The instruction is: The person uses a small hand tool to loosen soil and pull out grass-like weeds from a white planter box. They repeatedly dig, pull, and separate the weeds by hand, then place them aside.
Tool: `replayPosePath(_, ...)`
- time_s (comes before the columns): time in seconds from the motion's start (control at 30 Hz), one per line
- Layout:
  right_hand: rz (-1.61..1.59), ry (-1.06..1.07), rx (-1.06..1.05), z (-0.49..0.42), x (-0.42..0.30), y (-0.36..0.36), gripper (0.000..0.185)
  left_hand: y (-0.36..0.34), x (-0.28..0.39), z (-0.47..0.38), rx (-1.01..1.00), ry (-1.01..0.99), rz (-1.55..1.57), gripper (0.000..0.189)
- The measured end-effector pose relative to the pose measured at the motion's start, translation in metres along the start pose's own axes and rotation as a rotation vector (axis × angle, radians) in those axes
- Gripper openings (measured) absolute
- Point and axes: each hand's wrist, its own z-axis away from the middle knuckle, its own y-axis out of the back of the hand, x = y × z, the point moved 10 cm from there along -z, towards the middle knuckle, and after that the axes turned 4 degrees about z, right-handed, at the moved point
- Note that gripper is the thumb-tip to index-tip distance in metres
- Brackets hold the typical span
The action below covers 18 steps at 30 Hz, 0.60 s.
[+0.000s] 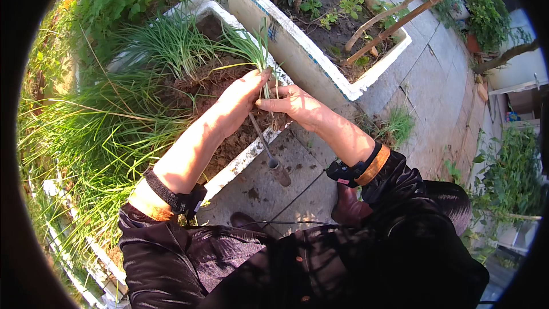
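Observation:
My left hand (238, 98) grips a bunch of green grass-like plants (257, 53) by its pale stems. My right hand (296, 105) pinches the lower stems and roots of the same bunch, close beside the left. A hand tool with a metal shank and a worn handle (279, 174) slants down from beneath my left hand; its far end is hidden. Under both hands is a white foam planter (240, 164) with reddish-brown soil (231, 148). A rooted clump of similar plants (184, 56) lies on the soil, left of the bunch.
Long grassy leaves (107, 124) spread over the left side. A larger white planter (300, 47) with a shrub, seedlings and wooden sticks (394, 28) stands ahead on the right. A loose grassy tuft (398, 124) lies on the paving (433, 81). My shoes flank soil-strewn slabs.

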Motion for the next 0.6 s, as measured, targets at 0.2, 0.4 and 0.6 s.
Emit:
replayPosePath(0.2, 0.168, 0.161, 0.146, 0.041, -0.044, 0.030, 0.023, -0.058, 0.026, 0.012, -0.146, -0.127, -0.126, 0.075)
replayPosePath(0.4, 0.040, 0.907, 0.200, 0.205, -0.185, 0.157, 0.021, -0.053, 0.021, -0.001, -0.118, -0.022, -0.378, 0.063)
replayPosePath(0.6, 0.097, 0.922, 1.275, 0.293, -0.100, 0.355, 0.014, -0.030, 0.003, -0.011, -0.061, 0.024, -0.420, 0.060)
